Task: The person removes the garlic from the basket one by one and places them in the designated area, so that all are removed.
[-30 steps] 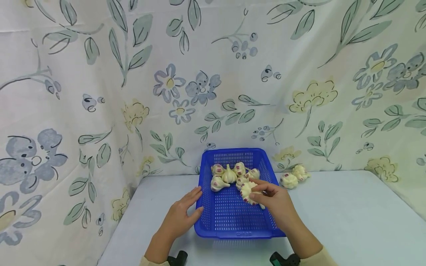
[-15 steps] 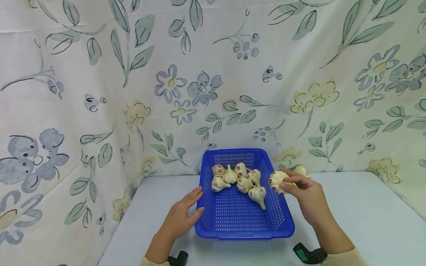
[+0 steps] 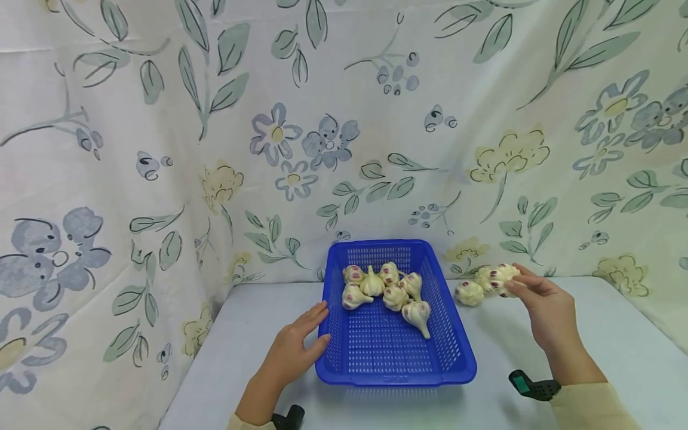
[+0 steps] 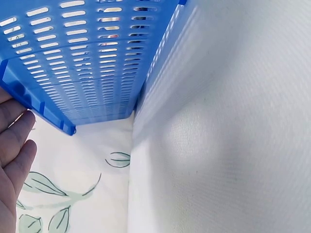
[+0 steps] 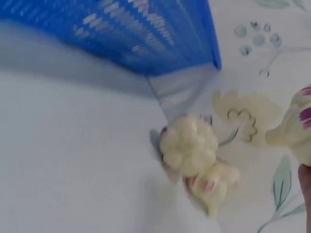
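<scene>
My right hand (image 3: pixel 545 304) pinches a garlic bulb (image 3: pixel 504 279) between thumb and fingers, above the table to the right of the basket. In the right wrist view this bulb (image 5: pixel 297 127) shows purple streaks at the right edge. Two more garlic bulbs (image 5: pixel 189 145) lie together on the table, partly behind the held one in the head view. My left hand (image 3: pixel 294 345) rests its straight fingers (image 4: pixel 17 131) on the left rim of the blue plastic basket (image 3: pixel 395 380). Inside the basket, several garlic bulbs (image 3: pixel 395 297) lie grouped toward the back.
The white table (image 3: pixel 527 358) stretches to both sides of the basket. A floral cloth (image 3: pixel 344 149) hangs behind the table's back edge and along the left side. Black straps with small devices (image 3: pixel 533 385) sit on the wrists.
My right hand has lifted the garlic bulb out of the basket and carried it right, toward the two bulbs on the table. The left hand stays at the rim.
</scene>
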Motion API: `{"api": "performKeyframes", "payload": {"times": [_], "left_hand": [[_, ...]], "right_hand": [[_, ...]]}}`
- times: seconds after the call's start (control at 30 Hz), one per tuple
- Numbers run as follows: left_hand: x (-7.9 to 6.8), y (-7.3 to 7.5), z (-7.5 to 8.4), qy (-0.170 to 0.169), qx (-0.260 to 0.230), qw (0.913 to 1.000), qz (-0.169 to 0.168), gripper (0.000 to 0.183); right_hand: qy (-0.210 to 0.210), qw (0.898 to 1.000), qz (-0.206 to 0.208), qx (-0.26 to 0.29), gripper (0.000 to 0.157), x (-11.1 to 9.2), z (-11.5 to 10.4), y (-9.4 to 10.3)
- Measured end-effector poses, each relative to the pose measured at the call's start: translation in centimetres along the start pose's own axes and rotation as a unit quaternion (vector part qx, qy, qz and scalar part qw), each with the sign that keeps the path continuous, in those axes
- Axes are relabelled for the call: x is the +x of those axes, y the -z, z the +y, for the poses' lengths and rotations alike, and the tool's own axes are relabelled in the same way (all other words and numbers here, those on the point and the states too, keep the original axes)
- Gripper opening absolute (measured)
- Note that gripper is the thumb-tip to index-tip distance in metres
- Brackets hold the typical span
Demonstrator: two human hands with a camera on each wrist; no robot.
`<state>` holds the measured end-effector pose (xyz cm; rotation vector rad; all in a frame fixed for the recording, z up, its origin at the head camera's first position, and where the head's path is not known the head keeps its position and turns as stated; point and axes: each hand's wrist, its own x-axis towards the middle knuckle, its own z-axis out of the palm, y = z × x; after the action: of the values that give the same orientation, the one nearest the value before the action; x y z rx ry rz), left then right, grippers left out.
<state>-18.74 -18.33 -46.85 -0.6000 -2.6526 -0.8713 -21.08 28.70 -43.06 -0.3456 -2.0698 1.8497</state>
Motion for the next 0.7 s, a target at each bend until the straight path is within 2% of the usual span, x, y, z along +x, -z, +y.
{"api": "performKeyframes", "payload": {"times": [0.1, 0.2, 0.33, 0.43, 0.57, 0.7], "left_hand": [[0.0, 0.0, -0.1, -0.003, -0.003, 1.0, -0.001, 0.051], [0.0, 0.1, -0.1, -0.002, -0.003, 1.0, -0.002, 0.052], [0.0, 0.2, 0.1, 0.002, 0.001, 1.0, -0.001, 0.052], [0.0, 0.2, 0.1, -0.001, 0.002, 1.0, 0.0, 0.052], [0.0, 0.1, 0.0, -0.006, 0.001, 1.0, 0.003, 0.051], [0.1, 0.1, 0.1, -0.007, 0.001, 1.0, 0.003, 0.051]], "right_hand": [[-0.029, 0.999, 0.017, -0.011, 0.04, 0.9, 0.8, 0.7], [-0.066, 0.997, 0.017, -0.032, 0.042, 1.7, 1.6, 1.3], [-0.119, 0.989, 0.011, -0.082, 0.046, 2.8, 3.0, 1.9], [-0.151, 0.984, 0.015, -0.098, 0.044, 3.4, 4.2, 2.5], [-0.177, 0.978, 0.014, -0.106, 0.043, 4.0, 5.4, 3.0], [-0.18, 0.977, 0.017, -0.109, 0.046, 4.2, 6.0, 3.1]]}}
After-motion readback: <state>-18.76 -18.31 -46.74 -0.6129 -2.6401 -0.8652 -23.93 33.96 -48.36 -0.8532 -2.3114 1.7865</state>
